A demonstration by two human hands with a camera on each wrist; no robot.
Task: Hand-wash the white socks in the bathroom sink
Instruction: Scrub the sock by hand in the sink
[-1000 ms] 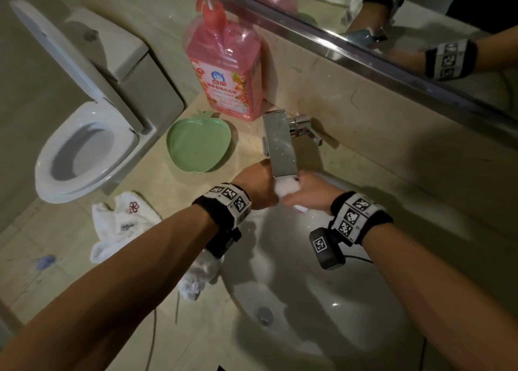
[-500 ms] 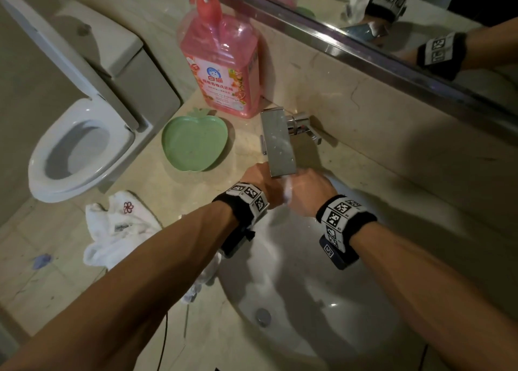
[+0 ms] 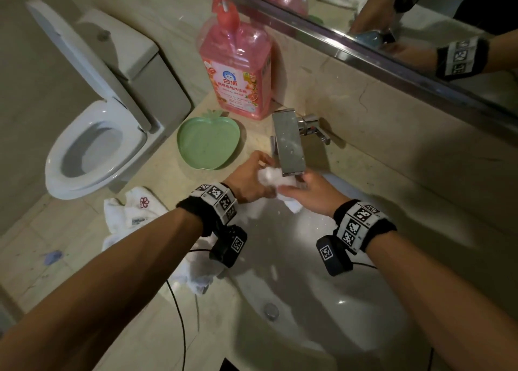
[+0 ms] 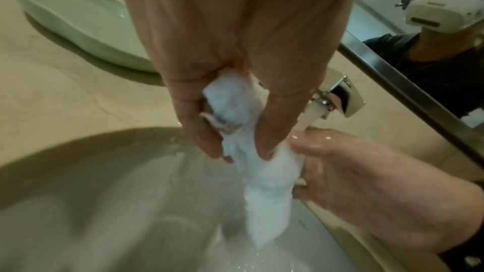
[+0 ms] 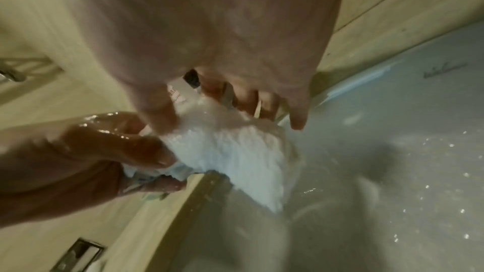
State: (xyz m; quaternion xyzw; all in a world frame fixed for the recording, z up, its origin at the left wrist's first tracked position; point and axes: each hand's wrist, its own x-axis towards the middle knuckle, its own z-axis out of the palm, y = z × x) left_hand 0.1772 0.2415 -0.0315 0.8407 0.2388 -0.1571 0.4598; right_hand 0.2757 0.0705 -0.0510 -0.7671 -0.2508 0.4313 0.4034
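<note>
The step in hand looks like rinsing or scrubbing one sock (image 3: 276,178) under the tap (image 3: 288,143), above the sink (image 3: 336,328). The left hand (image 3: 249,180) pinches its bunched top between thumb and fingers; the right hand (image 3: 311,192) curls its fingers around the hanging part. Water runs over both. Next likely comes rubbing or wringing, which calls for opposed twisting. More white cloth (image 3: 131,216) lies on the worktop (image 3: 157,180).

beige marble counter (image 3: 378,135) | mirror (image 3: 420,25) above | white toilet (image 3: 92,146) left | tiled floor (image 3: 25,247) | dim light
</note>
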